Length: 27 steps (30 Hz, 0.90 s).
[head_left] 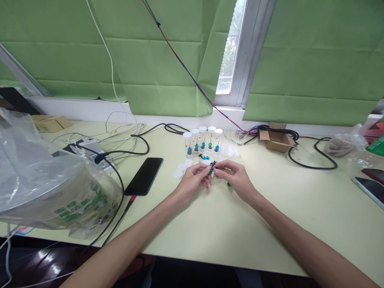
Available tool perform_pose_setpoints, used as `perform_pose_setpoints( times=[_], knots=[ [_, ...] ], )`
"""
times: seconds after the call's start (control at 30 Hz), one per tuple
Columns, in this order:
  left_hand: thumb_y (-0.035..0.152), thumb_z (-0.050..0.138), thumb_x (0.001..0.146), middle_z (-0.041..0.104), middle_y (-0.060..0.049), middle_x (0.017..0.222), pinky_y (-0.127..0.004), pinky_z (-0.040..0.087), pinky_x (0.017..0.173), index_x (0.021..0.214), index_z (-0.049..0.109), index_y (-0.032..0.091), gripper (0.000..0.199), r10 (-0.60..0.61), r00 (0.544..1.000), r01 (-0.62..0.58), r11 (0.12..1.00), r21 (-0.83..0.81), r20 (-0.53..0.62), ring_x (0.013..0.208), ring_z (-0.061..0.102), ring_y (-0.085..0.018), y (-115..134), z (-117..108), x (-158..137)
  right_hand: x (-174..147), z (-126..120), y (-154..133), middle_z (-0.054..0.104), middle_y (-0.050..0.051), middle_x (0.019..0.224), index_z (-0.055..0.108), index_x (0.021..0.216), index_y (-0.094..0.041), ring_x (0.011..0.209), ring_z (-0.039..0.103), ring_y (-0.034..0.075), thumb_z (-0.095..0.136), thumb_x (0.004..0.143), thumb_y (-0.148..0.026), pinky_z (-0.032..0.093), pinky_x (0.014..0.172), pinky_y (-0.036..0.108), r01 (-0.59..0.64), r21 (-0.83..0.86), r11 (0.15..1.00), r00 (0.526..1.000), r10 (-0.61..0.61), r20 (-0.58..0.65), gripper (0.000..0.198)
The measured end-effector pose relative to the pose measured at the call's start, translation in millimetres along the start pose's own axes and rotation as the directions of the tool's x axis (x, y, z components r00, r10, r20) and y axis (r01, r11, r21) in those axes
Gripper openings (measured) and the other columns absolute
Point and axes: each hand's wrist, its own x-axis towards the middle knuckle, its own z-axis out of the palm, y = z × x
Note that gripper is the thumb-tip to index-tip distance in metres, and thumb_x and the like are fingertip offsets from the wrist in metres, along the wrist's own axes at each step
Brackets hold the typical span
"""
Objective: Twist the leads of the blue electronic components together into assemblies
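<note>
Over the table, my left hand (pixel 193 177) and my right hand (pixel 235 176) meet with fingertips pinched around a small dark-and-blue part (pixel 213 165). Its exact kind is too small to make out, and fingers cover some of it. Just behind stand several clear tubes (pixel 203 140) with white caps, upright, with small blue or green pieces inside. A loose blue piece (pixel 206 157) and a dark piece (pixel 201 156) lie in front of them. White round caps (pixel 178 174) rest left of my left hand. A green bit (pixel 229 184) shows under my right hand.
A black phone (pixel 144 176) and a large plastic-wrapped tub (pixel 54 188) are at left among cables (pixel 141 144). Behind the tubes' right side sits a clear container (pixel 237 138). An open cardboard box (pixel 278 141) stands farther right; another phone (pixel 369 191) lies at the right edge.
</note>
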Motion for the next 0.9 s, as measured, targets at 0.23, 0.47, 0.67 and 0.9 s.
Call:
perform_pose_setpoints(
  times=[0.23, 0.47, 0.67, 0.9],
  knots=[
    [0.045, 0.072, 0.079, 0.060, 0.000, 0.069, -0.024, 0.042, 0.048, 0.083, 0.061, 0.016, 0.031, 0.028, 0.999, -0.027, 0.999, 0.029, -0.024, 0.052, 0.056, -0.010, 1.1, 0.8, 0.3, 0.6, -0.3, 5.2, 0.067, 0.004, 0.087, 0.071, 0.086, -0.020, 0.082, 0.065, 0.019, 0.080, 0.072, -0.037, 0.054, 0.080, 0.036, 0.029, -0.015, 0.999, 0.999, -0.028, 0.026, 0.023],
    [0.046, 0.073, 0.077, 0.063, -0.001, 0.067, -0.026, 0.044, 0.049, 0.084, 0.063, 0.017, 0.031, 0.058, 0.997, -0.055, 0.997, 0.059, -0.041, 0.051, 0.055, -0.011, 1.5, 1.4, 0.8, -1.1, -0.6, 11.6, 0.069, 0.005, 0.090, 0.070, 0.088, -0.020, 0.086, 0.069, 0.023, 0.076, 0.076, -0.037, 0.057, 0.083, 0.039, 0.051, -0.121, 0.991, 0.996, -0.041, 0.085, 0.022],
    [0.046, 0.069, 0.081, 0.061, 0.000, 0.065, -0.026, 0.045, 0.051, 0.086, 0.063, 0.018, 0.029, 0.071, 0.997, -0.070, 0.990, 0.125, -0.008, 0.049, 0.055, -0.011, -2.7, -1.4, 1.0, -1.6, -0.7, 13.5, 0.070, 0.005, 0.091, 0.071, 0.091, -0.021, 0.085, 0.068, 0.022, 0.072, 0.079, -0.034, 0.055, 0.081, 0.037, 0.090, -0.238, 0.967, 0.990, -0.062, 0.123, 0.018],
    [0.047, 0.066, 0.083, 0.060, -0.001, 0.069, -0.027, 0.045, 0.052, 0.086, 0.063, 0.018, 0.029, 0.086, 0.996, -0.084, 0.983, 0.166, -0.003, 0.050, 0.055, -0.011, -2.7, -0.8, 0.1, -2.2, -0.6, 16.5, 0.071, 0.004, 0.081, 0.071, 0.086, -0.022, 0.074, 0.066, 0.022, 0.067, 0.083, -0.026, 0.052, 0.073, 0.038, 0.179, -0.462, 0.869, 0.984, -0.162, 0.076, 0.007]
  ],
)
